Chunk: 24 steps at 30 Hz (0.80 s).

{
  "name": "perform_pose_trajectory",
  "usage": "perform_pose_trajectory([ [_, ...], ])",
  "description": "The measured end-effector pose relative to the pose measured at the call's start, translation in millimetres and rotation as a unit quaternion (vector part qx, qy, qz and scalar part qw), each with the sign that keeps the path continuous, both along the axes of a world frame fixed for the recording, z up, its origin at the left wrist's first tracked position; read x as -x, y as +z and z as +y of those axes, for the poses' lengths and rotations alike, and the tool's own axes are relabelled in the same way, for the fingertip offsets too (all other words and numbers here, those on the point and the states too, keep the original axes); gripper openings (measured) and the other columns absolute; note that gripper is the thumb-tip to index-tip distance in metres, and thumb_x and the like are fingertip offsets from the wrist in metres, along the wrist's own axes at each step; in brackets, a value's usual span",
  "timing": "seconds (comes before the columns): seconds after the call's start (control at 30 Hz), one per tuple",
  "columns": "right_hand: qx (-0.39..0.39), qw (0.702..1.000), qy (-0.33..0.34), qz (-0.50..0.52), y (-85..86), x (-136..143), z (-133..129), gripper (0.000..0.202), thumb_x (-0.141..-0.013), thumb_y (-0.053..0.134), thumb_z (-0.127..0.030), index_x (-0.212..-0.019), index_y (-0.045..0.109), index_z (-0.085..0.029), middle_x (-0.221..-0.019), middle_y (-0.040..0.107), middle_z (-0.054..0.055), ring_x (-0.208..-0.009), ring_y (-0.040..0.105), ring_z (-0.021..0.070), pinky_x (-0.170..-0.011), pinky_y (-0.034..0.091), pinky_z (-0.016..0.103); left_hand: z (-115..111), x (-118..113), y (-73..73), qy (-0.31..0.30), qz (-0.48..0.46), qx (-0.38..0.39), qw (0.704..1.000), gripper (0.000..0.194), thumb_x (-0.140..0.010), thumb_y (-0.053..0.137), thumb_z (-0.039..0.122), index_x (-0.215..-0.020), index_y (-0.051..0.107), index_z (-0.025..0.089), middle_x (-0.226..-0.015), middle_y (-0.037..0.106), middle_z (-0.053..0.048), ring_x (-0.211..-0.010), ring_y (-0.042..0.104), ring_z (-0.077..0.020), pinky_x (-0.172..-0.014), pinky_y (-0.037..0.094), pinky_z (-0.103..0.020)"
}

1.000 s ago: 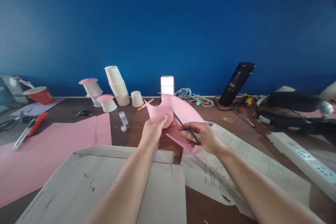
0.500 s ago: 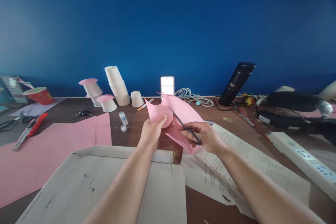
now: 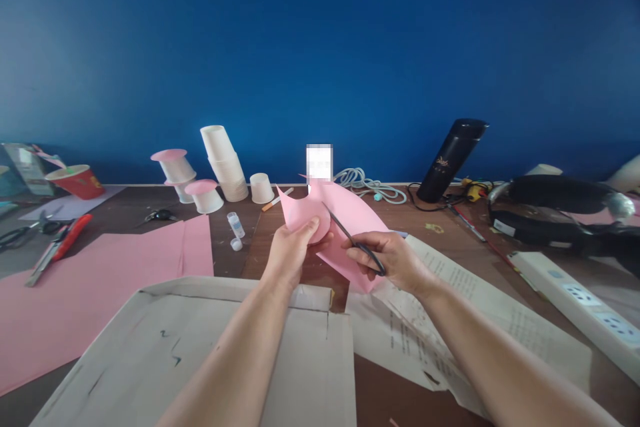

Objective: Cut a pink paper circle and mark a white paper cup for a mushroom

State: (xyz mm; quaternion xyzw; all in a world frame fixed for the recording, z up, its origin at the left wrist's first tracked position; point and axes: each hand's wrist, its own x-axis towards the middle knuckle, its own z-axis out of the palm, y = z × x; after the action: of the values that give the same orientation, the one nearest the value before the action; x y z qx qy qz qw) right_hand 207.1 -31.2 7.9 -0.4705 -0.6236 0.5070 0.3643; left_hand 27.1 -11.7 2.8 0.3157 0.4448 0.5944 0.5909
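Pinched between the thumb and fingers of my left hand (image 3: pixel 295 247) is a sheet of pink paper (image 3: pixel 360 213), held above the table. Its rounded part lies under my thumb, and pointed cut corners stick up at the upper left. My right hand (image 3: pixel 385 257) grips the black handles of a pair of scissors (image 3: pixel 343 228). The blades point up and left and meet the paper along the edge of the rounded part. How far the blades are apart is too small to tell. The rest of the sheet curves down to the right, partly behind my right hand.
Pink sheets (image 3: pixel 110 267), an orange-red utility knife (image 3: pixel 73 237) and a grey-white board (image 3: pixel 200 347) lie left. Paper cups (image 3: pixel 227 173), some topped with pink discs (image 3: pixel 203 187), stand behind. Right are printed papers (image 3: pixel 480 307), a power strip (image 3: pixel 575 300) and a black thermos (image 3: pixel 450 160).
Almost nothing differs. Both hands, the pink paper and the scissors keep nearly the same place, and the whole view has shifted very slightly.
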Motion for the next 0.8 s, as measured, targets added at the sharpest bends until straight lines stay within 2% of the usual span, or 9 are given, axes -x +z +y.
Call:
perform_pose_trajectory([
  [0.53, 0.007, 1.000, -0.011, 0.010, 1.7, 1.3, -1.2, 0.047, -0.064, 0.075, -0.048, -0.095, 0.072, -0.012, -0.051, 0.051, -0.003, -0.043, 0.046, 0.0078, -0.042, 0.041, 0.022, 1.2, 2.0, -2.8, -0.009, 0.024, -0.021, 0.999, 0.037, -0.066, 0.075, 0.031, -0.089, 0.068, 0.002, -0.082, 0.070, -0.017, -0.070, 0.068, -0.0250, -0.063, 0.060, -0.036],
  [0.8, 0.001, 1.000, -0.013, 0.003, 1.2, 2.2, -1.4, 0.046, -0.066, 0.074, -0.048, -0.096, 0.072, -0.013, -0.051, 0.052, -0.002, -0.043, 0.046, 0.0084, -0.041, 0.042, 0.022, 0.3, 1.8, -1.8, -0.002, 0.006, -0.019, 1.000, 0.035, -0.065, 0.076, 0.029, -0.088, 0.069, 0.003, -0.082, 0.070, -0.017, -0.069, 0.069, -0.0248, -0.061, 0.060, -0.035],
])
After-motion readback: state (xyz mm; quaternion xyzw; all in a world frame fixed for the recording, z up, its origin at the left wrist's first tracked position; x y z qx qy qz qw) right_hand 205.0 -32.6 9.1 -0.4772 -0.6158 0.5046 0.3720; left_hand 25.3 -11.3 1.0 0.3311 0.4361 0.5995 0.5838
